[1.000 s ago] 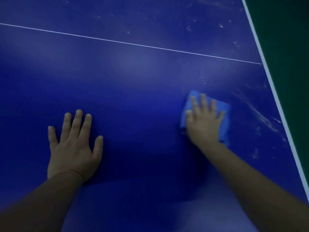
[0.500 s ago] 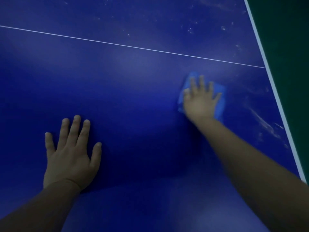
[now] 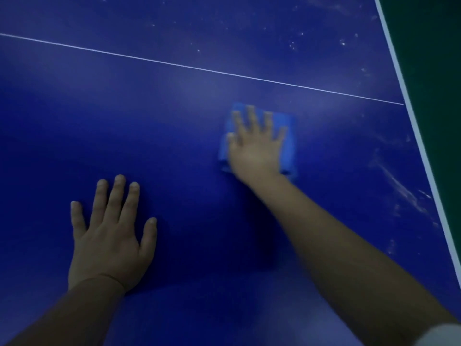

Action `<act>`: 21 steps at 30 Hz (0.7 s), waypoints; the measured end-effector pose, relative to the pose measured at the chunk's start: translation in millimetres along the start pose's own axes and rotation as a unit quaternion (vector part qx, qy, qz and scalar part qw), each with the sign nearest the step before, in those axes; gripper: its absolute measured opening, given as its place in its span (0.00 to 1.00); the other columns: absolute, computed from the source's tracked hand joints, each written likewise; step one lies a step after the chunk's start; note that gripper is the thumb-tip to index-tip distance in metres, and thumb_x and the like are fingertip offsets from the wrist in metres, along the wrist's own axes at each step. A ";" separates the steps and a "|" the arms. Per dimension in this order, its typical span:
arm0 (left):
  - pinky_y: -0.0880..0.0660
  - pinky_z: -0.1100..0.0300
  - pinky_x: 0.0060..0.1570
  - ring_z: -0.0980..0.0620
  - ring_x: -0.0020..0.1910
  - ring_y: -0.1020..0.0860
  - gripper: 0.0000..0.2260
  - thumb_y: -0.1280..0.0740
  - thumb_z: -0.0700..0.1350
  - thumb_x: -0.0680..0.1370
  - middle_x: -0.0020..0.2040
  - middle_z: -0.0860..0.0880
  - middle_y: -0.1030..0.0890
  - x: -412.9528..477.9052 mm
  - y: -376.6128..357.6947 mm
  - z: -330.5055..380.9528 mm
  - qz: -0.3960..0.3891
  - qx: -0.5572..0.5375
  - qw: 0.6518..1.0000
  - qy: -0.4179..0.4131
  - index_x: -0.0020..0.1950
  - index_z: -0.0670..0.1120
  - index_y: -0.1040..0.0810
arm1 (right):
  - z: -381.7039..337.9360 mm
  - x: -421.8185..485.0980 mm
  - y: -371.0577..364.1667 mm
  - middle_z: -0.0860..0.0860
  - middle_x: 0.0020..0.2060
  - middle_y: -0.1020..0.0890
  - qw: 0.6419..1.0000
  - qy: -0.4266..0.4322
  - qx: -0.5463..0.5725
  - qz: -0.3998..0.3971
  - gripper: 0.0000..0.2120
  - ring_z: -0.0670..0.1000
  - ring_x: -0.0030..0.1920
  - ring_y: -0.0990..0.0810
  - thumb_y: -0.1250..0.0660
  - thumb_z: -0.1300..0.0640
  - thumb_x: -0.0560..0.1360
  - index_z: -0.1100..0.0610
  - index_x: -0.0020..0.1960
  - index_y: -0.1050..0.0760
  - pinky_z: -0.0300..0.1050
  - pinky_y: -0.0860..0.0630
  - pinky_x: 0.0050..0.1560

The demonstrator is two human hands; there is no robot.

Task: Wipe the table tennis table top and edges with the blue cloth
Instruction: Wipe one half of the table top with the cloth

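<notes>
Counter [image 3: 174,126]: dark blue top filling most of the view.
Line [image 3: 199,67]: thin and white, crossing the counter from left to right and sloping down to the right.
Cloth [image 3: 289,136]: blue, folded, lying flat on the counter on the near side of the line, close to it but not touching.
Right hand [image 3: 254,148]: palm down on the cloth, pressing it to the counter; fingers [image 3: 250,118] straight and spread, slightly blurred.
Left hand [image 3: 109,236]: flat on bare counter, well nearer than the line and left of the cloth; fingers straight and spread, holding nothing.
Edge band [image 3: 419,136]: white strip where the line ends at the right.
Floor [image 3: 439,71]: dark green, past the edge band.
Specks [image 3: 343,42]: pale dots beyond the line, towards the right.
Smears [image 3: 396,183]: pale streaks on the near side of the line, between cloth and edge band.
</notes>
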State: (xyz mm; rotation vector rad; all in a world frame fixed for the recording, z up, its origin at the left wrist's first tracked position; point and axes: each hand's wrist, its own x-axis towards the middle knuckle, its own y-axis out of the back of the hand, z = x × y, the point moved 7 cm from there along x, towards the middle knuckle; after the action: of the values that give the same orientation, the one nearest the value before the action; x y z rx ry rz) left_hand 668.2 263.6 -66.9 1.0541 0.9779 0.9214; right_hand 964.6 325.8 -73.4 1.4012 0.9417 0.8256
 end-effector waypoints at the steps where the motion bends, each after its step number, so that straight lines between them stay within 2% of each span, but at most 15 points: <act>1: 0.66 0.44 0.76 0.52 0.80 0.61 0.33 0.55 0.63 0.79 0.81 0.52 0.53 0.3 -0.9 -0.9 -0.001 0.002 1.000 0.003 0.82 0.48 0.46 | -45.1 0.3 -4.8 0.46 0.82 0.48 0.997 0.073 0.004 -0.003 0.27 0.58 0.81 0.53 0.53 0.41 0.83 0.42 0.81 0.49 0.71 0.60 0.74; 3: 0.66 0.46 0.76 0.53 0.80 0.60 0.33 0.55 0.63 0.79 0.81 0.53 0.53 1.0 -1.7 -2.3 0.002 0.006 1.000 0.008 0.81 0.48 0.45 | -102.7 8.1 -9.1 0.46 0.81 0.46 0.984 0.173 0.029 -0.032 0.27 0.58 0.81 0.52 0.54 0.40 0.82 0.41 0.81 0.47 0.70 0.61 0.74; 4: 0.67 0.47 0.76 0.53 0.81 0.60 0.33 0.55 0.63 0.79 0.81 0.53 0.53 0.9 -2.2 -2.2 0.000 0.009 1.000 0.007 0.81 0.48 0.45 | -105.5 20.5 -8.2 0.45 0.81 0.46 0.980 0.191 0.036 -0.043 0.27 0.58 0.81 0.52 0.55 0.40 0.82 0.41 0.81 0.46 0.70 0.60 0.75; 6: 0.67 0.47 0.76 0.52 0.81 0.59 0.33 0.55 0.64 0.80 0.81 0.52 0.53 1.5 -2.6 -1.1 -0.006 0.014 1.000 0.001 0.81 0.48 0.46 | -60.6 54.5 -2.6 0.46 0.81 0.46 0.987 0.159 0.003 -0.028 0.27 0.58 0.81 0.50 0.53 0.41 0.83 0.42 0.81 0.47 0.71 0.55 0.75; 9: 0.66 0.45 0.77 0.52 0.81 0.60 0.34 0.56 0.64 0.79 0.81 0.52 0.53 1.0 -1.0 -1.9 -0.007 0.011 1.000 0.003 0.82 0.49 0.48 | 95.6 95.9 14.9 0.48 0.82 0.48 0.999 -0.035 -0.019 -0.005 0.27 0.59 0.80 0.49 0.52 0.44 0.84 0.44 0.82 0.49 0.73 0.51 0.75; 11: 0.65 0.44 0.77 0.53 0.81 0.61 0.33 0.56 0.64 0.79 0.81 0.52 0.53 0.3 -0.4 -1.8 -0.002 0.008 1.000 0.007 0.81 0.49 0.49 | 196.2 94.8 25.6 0.47 0.82 0.50 0.982 -0.189 0.019 -0.014 0.27 0.59 0.81 0.52 0.55 0.42 0.84 0.43 0.82 0.52 0.72 0.54 0.75; 13: 0.65 0.44 0.77 0.53 0.80 0.61 0.33 0.56 0.64 0.79 0.81 0.52 0.53 0.3 -1.2 -0.9 -0.004 0.009 1.000 0.003 0.81 0.49 0.51 | 233.1 82.2 27.3 0.46 0.82 0.52 0.956 -0.288 0.053 -0.031 0.28 0.58 0.81 0.56 0.57 0.40 0.82 0.42 0.82 0.53 0.72 0.57 0.75; 14: 0.65 0.44 0.77 0.52 0.81 0.61 0.33 0.56 0.64 0.79 0.82 0.52 0.53 0.4 -1.7 -1.1 -0.005 0.011 1.000 0.001 0.80 0.49 0.51 | 225.3 78.1 25.7 0.46 0.82 0.52 0.951 -0.300 0.063 -0.027 0.28 0.59 0.81 0.56 0.57 0.40 0.82 0.42 0.82 0.53 0.72 0.58 0.75; 15: 0.65 0.44 0.77 0.52 0.81 0.60 0.33 0.56 0.64 0.80 0.82 0.52 0.53 0.9 -1.9 -1.6 -0.003 0.012 1.000 0.000 0.81 0.49 0.51 | 204.1 77.0 23.8 0.46 0.82 0.52 0.958 -0.281 0.059 -0.016 0.28 0.59 0.81 0.55 0.56 0.41 0.83 0.42 0.82 0.52 0.73 0.57 0.75; 17: 0.67 0.46 0.76 0.51 0.81 0.58 0.33 0.57 0.65 0.80 0.82 0.51 0.52 2.0 -4.1 -2.9 -0.002 0.018 1.000 -0.001 0.81 0.48 0.48 | 131.0 75.6 18.3 0.47 0.82 0.50 0.986 -0.163 0.028 -0.004 0.27 0.60 0.81 0.53 0.54 0.43 0.84 0.43 0.82 0.50 0.74 0.55 0.74; 19: 0.68 0.48 0.76 0.50 0.81 0.57 0.33 0.57 0.65 0.81 0.82 0.51 0.50 2.5 -7.9 -4.0 -0.007 0.027 1.000 -0.004 0.81 0.48 0.46 | 35.2 53.2 4.0 0.47 0.82 0.47 1.000 0.022 0.001 -0.007 0.27 0.60 0.81 0.50 0.55 0.42 0.82 0.43 0.81 0.48 0.73 0.54 0.74; 21: 0.66 0.46 0.76 0.50 0.81 0.56 0.33 0.56 0.65 0.81 0.82 0.51 0.50 3.4 -11.0 -7.1 -0.007 0.037 0.999 -0.003 0.81 0.48 0.45 | -38.9 15.8 -11.7 0.46 0.81 0.45 0.979 0.203 -0.009 -0.032 0.29 0.58 0.81 0.49 0.59 0.39 0.80 0.42 0.81 0.46 0.70 0.57 0.75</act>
State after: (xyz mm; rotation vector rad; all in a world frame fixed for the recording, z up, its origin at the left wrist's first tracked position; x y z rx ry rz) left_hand 664.0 266.0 -79.5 1.1113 1.0198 0.8758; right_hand 935.3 356.3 -83.9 1.1991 1.2794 1.0924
